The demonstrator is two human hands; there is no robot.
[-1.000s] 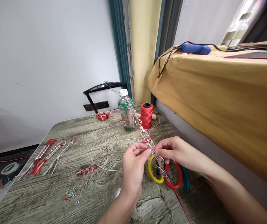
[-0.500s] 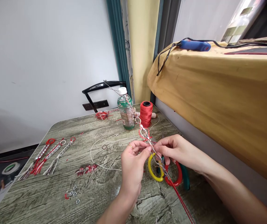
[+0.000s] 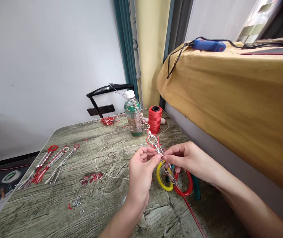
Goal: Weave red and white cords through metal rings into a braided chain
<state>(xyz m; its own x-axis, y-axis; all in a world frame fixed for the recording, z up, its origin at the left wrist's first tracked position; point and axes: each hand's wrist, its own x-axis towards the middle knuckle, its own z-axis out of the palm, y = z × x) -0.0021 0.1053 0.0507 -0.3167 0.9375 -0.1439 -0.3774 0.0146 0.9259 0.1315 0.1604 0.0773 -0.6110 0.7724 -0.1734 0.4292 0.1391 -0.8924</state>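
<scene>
Both hands meet above the wooden table (image 3: 57, 211) and pinch a long strand of red cord and silver links (image 3: 153, 140) that runs from the far bottle area down to the near edge. My left hand (image 3: 141, 173), with a ring on one finger, pinches the strand from the left. My right hand (image 3: 186, 158) pinches it from the right, fingertips almost touching the left ones. Under the hands lie a yellow ring (image 3: 161, 178) and a red ring (image 3: 184, 188).
A red thread spool (image 3: 155, 119) and a green water bottle (image 3: 132, 114) stand at the table's far side. Finished red and silver chains (image 3: 54, 162) lie at the left, small silver rings (image 3: 78, 202) nearer. A yellow-covered bench (image 3: 230, 99) with a blue tool (image 3: 207, 45) rises at the right.
Both hands stay pinched on the strand with only small finger movements. The view has shifted slightly, so everything sits a little higher in the picture.
</scene>
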